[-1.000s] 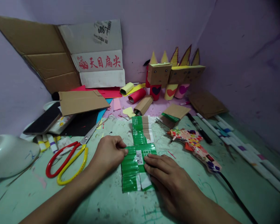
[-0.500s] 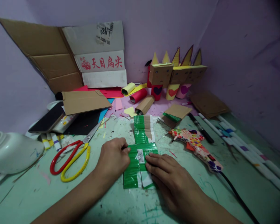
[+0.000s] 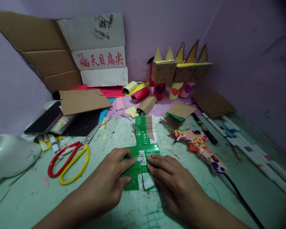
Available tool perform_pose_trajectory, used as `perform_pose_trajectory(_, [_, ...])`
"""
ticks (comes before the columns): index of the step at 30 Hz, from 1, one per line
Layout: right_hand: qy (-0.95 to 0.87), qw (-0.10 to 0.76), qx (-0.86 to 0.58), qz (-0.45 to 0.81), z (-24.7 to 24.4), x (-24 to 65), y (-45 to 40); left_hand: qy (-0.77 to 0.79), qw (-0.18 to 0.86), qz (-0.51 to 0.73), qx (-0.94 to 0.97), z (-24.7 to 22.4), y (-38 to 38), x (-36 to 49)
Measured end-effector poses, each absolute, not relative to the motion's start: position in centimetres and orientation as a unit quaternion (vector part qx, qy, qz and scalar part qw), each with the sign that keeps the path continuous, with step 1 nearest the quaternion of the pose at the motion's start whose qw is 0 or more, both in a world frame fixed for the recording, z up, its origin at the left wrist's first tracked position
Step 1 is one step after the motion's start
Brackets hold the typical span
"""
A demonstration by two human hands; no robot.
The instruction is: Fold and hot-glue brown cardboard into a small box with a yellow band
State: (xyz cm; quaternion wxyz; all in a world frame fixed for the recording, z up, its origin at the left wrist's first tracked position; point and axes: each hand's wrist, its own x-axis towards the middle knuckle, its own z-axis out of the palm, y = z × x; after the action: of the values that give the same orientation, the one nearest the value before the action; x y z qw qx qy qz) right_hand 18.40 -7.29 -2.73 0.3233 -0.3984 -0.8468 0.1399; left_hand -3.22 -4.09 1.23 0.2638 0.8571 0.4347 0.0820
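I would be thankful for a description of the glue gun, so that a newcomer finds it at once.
On the green table, find the right hand. Beyond it and to the right lies the glue gun, beside a black pen. Unlike the pen, it is pistol-shaped and covered in bright flowers.

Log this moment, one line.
left hand: on green corrugated cardboard, left of QR code; right hand: on cardboard, right of code; hot-glue gun: right of right hand; scissors: left of left hand
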Motion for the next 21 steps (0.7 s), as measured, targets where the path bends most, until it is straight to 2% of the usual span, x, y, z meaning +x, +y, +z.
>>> perform_pose_trajectory(3, [-0.841, 0.332, -0.404, 0.14, -2.6, 18.4, -7.2, 0.407, 0.213, 0.052, 0.887, 0.4, -4.4, -4.8])
perform_pose_trajectory(7, [-0.842, 0.326, -0.405, 0.146, -2.7, 18.4, -7.3, 0.36, 0.214, -0.014, 0.908, -0.2, -3.8, -6.0])
perform_pose_trajectory(21, [-0.849, 0.304, -0.408, 0.141, -3.0, 18.4, -7.4, 0.347, 0.129, -0.039, 0.928, 0.9, -4.0, -4.7])
